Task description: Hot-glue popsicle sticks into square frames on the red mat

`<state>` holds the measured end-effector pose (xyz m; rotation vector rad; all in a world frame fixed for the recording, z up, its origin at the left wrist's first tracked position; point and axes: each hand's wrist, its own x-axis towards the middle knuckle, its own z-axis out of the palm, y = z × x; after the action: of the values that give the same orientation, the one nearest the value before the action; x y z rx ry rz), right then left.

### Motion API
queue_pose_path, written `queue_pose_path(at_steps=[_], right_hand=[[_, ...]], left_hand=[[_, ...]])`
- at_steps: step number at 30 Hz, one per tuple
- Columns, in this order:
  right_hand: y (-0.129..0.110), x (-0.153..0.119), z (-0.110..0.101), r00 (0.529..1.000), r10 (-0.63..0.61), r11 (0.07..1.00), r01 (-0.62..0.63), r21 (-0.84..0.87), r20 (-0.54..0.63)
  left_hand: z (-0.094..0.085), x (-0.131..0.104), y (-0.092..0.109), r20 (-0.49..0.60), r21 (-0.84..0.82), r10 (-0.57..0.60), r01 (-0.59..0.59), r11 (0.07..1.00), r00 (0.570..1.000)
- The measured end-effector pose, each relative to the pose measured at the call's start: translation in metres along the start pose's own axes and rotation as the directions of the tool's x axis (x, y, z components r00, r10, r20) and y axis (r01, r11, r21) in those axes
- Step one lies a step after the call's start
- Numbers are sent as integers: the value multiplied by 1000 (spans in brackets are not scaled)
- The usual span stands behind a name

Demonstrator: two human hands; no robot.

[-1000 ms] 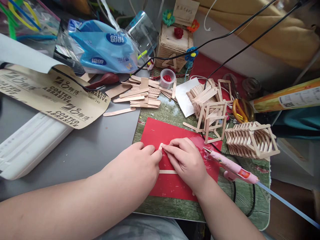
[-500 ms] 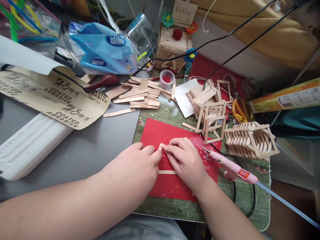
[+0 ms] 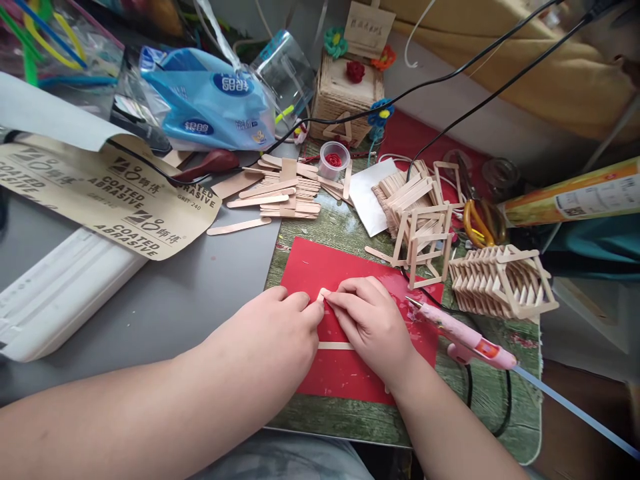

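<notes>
My left hand (image 3: 287, 330) is closed, its thumb and fingers pinched at the tip of a pale wooden craft stick (image 3: 323, 293). From the other side my right hand (image 3: 373, 327) pinches the same spot, so the fingertips almost meet. Most of that stick is hidden by the hands. Lower down, a second craft stick (image 3: 336, 346) shows as a thin strip running between the two hands; whether the sticks are joined I cannot tell. Both hands are over a red sheet (image 3: 340, 383). Right of my right hand lies a pink glue gun (image 3: 465, 333), nozzle pointing left.
Loose craft sticks (image 3: 287, 187) lie behind the sheet. To the right stand stick frames (image 3: 425, 243) and a stacked stick structure (image 3: 503, 280), near yellow-handled pliers (image 3: 483, 223). Sandpaper (image 3: 100, 193) and a blue tissue pack (image 3: 210, 100) are at left. Black cables (image 3: 415, 87) cross above.
</notes>
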<state>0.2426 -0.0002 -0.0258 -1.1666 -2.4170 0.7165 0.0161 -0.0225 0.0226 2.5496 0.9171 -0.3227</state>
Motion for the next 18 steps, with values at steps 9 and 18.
queue_pose_path(at_steps=[9, 18], right_hand=[[-2, 2, -6, 999, 43, 995, -40, 87, -33], [1, 2, -11, 996, 52, 993, -45, 112, -65]], left_hand=[[1, -2, -1, -31, 20, -8, 8, 1000, 1000], [1, -3, -1, -6, 55, -6, 7, 998, 1000]])
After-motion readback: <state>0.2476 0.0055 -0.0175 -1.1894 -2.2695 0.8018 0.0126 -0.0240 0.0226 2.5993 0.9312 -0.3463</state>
